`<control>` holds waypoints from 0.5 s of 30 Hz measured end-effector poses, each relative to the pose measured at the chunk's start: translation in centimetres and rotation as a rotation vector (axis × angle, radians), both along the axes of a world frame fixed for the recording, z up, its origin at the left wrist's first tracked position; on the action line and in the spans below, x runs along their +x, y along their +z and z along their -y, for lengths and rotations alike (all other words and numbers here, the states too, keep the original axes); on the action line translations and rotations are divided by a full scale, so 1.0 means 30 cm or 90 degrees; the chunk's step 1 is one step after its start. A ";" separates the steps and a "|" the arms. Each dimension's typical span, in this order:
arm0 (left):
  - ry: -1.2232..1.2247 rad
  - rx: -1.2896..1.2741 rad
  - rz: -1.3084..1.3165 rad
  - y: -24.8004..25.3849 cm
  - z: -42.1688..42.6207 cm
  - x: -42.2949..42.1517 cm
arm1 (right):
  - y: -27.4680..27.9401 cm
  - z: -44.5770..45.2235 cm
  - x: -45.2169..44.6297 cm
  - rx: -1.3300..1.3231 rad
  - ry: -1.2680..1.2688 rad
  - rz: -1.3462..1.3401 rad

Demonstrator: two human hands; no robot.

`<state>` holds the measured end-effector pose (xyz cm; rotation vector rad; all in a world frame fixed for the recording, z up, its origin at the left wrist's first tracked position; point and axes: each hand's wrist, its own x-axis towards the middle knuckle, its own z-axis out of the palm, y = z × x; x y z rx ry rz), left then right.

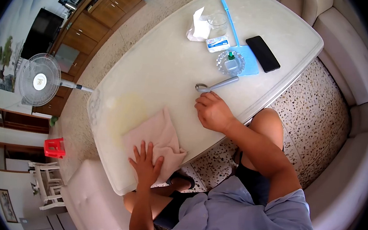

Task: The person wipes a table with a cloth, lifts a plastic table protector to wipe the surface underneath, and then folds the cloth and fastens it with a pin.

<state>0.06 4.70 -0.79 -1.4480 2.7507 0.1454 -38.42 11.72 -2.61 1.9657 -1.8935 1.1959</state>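
Note:
A pinkish-beige cloth [158, 132] lies partly folded at the table's near left, with rumpled folds along its right side. Flat on its lower part rests my left hand [144, 165], fingers spread. My right hand [214, 112] is on the tabletop with its fingers curled in. Just beyond its knuckles lies a grey-handled peeler [221, 84], its looped metal head pointing left. Whether the fingers touch the peeler I cannot tell. I see nothing held in the right hand, though its palm side is hidden.
On the pale table [152, 75] are a black phone [263, 54], a blue fly swatter [251, 59], a glass ashtray [231, 63] holding a small green-topped item, a blue-and-white pack [217, 44], a clear glass jar [218, 24] and tissues [199, 27]. A fan [40, 80] stands past the left end.

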 end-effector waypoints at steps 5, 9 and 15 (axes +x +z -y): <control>0.095 -0.015 0.008 -0.012 0.134 -0.045 | 0.004 0.048 -0.015 0.051 -0.003 0.060; 0.132 -0.041 0.020 -0.028 0.237 -0.073 | 0.005 0.194 -0.041 0.061 0.023 0.157; 0.220 -0.039 0.003 -0.023 0.440 -0.093 | -0.003 0.284 -0.045 0.092 0.068 0.158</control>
